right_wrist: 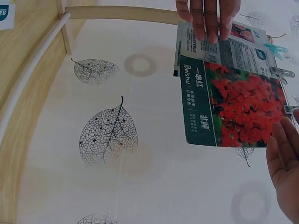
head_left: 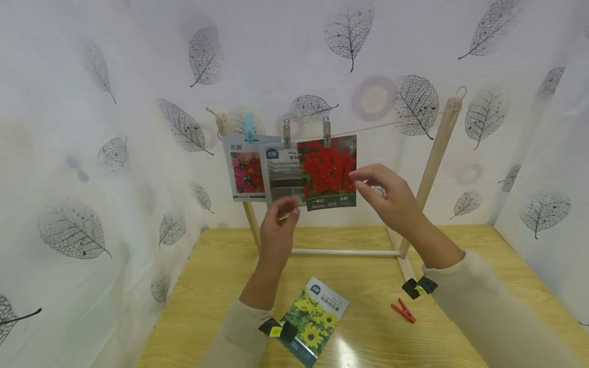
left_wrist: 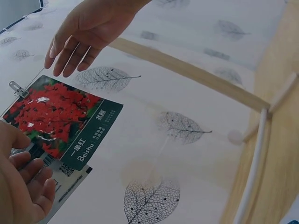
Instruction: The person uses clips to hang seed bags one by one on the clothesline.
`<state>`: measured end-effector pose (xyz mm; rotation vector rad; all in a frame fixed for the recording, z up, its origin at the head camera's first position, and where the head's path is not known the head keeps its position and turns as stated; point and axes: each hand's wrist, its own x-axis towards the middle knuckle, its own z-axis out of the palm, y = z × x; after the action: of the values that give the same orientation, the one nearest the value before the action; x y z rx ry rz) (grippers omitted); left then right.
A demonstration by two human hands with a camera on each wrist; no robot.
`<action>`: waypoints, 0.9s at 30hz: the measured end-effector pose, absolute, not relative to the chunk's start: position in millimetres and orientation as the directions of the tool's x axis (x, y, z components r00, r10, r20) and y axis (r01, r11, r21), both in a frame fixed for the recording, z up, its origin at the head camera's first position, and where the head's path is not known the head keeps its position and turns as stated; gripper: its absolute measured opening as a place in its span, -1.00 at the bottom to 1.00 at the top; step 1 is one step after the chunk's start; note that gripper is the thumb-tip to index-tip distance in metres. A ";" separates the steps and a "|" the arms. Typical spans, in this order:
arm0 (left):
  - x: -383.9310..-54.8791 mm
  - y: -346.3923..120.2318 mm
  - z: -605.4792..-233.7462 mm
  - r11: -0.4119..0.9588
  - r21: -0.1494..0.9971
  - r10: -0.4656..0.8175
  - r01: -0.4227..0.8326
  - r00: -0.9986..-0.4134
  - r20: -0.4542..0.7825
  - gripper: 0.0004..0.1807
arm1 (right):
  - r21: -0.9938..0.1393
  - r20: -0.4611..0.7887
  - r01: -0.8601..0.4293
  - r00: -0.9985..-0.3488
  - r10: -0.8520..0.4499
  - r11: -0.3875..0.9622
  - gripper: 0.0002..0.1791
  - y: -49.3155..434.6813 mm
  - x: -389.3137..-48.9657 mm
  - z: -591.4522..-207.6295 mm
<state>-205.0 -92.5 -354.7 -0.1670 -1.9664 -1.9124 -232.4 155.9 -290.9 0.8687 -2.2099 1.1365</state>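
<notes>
A seed packet with red flowers (head_left: 327, 171) hangs from a string under a metal clip (head_left: 326, 132). My right hand (head_left: 391, 197) is beside its right edge, fingers loosely bent and holding nothing; in the left wrist view a gap shows between that hand (left_wrist: 96, 32) and the packet. Near the packet's lower left corner is my left hand (head_left: 278, 230), its fingers relaxed with nothing in them. To the left hang a grey packet, printed side out (head_left: 281, 176), under a second metal clip (head_left: 287, 134), and a pink-flowered packet (head_left: 248, 171) under a blue clothespin (head_left: 249, 128).
The string runs between two wooden posts, the right post (head_left: 434, 153) standing beyond my right hand. A white rod (head_left: 345, 252) joins the frame low down. On the wooden table (head_left: 368, 327) lie a yellow-flowered packet (head_left: 317, 319), partly behind my left sleeve, and a red clothespin (head_left: 403, 311).
</notes>
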 end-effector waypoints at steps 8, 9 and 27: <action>-202.1 -93.8 -360.1 0.056 0.939 -0.188 0.340 -0.920 0.344 -0.72 | -0.546 0.660 -0.716 -0.688 -0.302 0.436 -0.72 162.1 -231.1 -305.3; -202.0 -94.3 -361.5 0.058 0.939 -0.186 0.338 -0.921 0.343 -0.72 | -0.548 0.658 -0.713 -0.690 -0.301 0.438 -0.72 163.0 -230.9 -307.2; -198.8 -100.6 -382.6 0.108 0.951 -0.135 0.290 -0.943 0.303 -0.72 | -0.589 0.626 -0.688 -0.720 -0.300 0.423 -0.69 176.8 -225.1 -341.6</action>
<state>-198.8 -100.6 -382.6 -0.1528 -2.0775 -1.9030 -225.1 176.8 -341.6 0.8392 -2.2544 1.2260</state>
